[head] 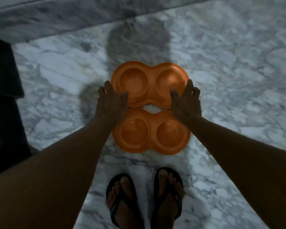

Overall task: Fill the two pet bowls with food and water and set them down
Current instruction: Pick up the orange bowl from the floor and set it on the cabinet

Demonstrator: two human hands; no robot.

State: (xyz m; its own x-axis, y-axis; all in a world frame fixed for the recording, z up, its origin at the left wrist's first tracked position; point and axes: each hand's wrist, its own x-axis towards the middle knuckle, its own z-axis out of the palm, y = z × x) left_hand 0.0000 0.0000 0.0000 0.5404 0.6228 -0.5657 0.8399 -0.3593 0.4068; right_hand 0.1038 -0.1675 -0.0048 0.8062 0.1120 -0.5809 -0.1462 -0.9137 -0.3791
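Two bowls: near bowl (135, 132), far bowl (149, 75) between left hand (111, 103), right hand (186, 103); grip wide.

I get a single view, the head camera: wide-angle, pitched steeply down at the marble floor (229, 66) from standing height. Feet (122, 204) sit at the bottom edge, with the left hand (111, 103) and right hand (186, 103) around mid-frame.

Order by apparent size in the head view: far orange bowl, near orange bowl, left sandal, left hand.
Largest: far orange bowl and near orange bowl, alike, unranked.
Then left sandal, cut by the frame.
Smallest: left hand.
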